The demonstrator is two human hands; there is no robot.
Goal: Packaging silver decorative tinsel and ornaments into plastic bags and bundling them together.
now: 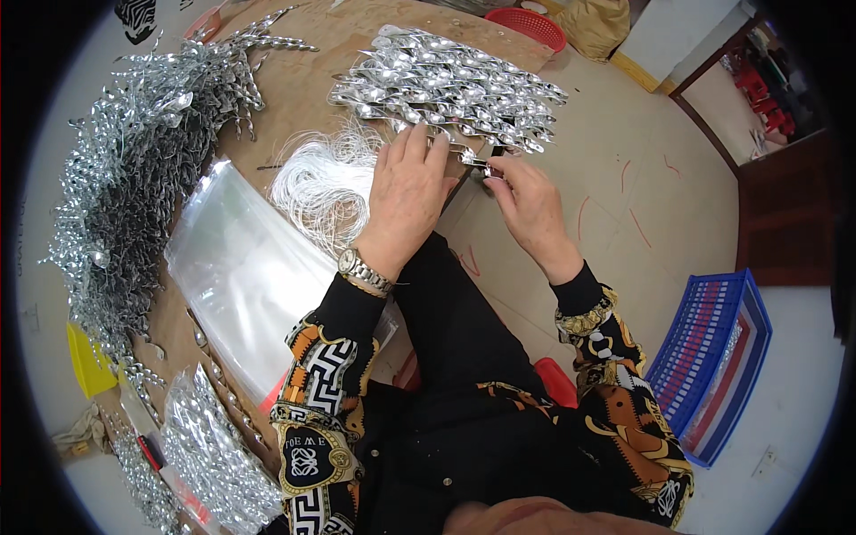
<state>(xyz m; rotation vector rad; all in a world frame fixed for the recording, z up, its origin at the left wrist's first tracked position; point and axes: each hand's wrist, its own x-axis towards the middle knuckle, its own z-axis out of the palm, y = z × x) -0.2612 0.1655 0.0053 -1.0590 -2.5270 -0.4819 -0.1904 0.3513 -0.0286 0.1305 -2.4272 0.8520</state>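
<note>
Two hands meet over the near edge of the table (299, 67), with one silver twisted strip (468, 157) running between them. Its long axis slants from the left fingertips down toward the right, so it lies just right of the left hand (408, 198) and just left of the right hand (535, 212). The right thumb and index finger are pinched together on its lower end; the left fingers reach forward, bent over its upper end, but whether they grip or merely press cannot be told, since their undersides are hidden. Just beyond the fingers lie the rows of silver twisted strips (450, 85), their long axes slanting much the same way. The left hand is nearer to these rows, and also to the white cord bundle (323, 187) beside it; the right hand is out past the table's edge, above the floor (615, 214).
</note>
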